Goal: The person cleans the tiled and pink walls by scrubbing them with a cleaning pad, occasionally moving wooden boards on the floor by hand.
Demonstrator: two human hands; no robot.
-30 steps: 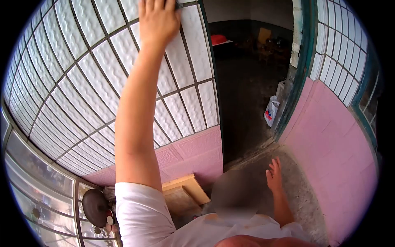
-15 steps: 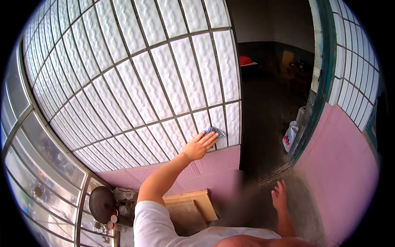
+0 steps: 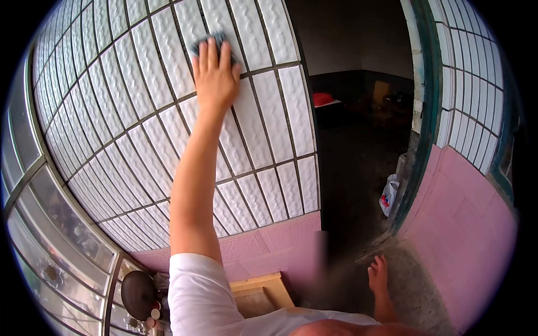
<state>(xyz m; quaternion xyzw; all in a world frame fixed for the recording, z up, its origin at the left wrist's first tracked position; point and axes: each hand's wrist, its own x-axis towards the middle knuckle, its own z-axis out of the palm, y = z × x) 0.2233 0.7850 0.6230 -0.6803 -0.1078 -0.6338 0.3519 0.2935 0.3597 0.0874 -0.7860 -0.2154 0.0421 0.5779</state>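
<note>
My left hand (image 3: 216, 78) presses a dark blue-grey cloth (image 3: 210, 39) flat against the white textured wall tiles (image 3: 252, 33). The cloth shows beyond my fingertips, bunched and a little blurred; the rest is hidden under the fingers. That arm reaches up across the wall, in a white short sleeve. Low at the right, my right hand (image 3: 378, 274) hangs in the air with its fingers loosely apart and nothing in it.
Pink tiles (image 3: 241, 246) run below the white ones. A dark doorway (image 3: 353, 151) opens to the right, with a white plastic bag (image 3: 389, 193) at its jamb. Wooden boards (image 3: 263, 294) lean at the wall's foot, near a dark round pan-like object (image 3: 139, 294). A barred window (image 3: 61, 235) borders the left.
My left hand has gone up and to the left over the tiles with the cloth, from the lowest white row to a higher one. My right hand has dropped slightly.
</note>
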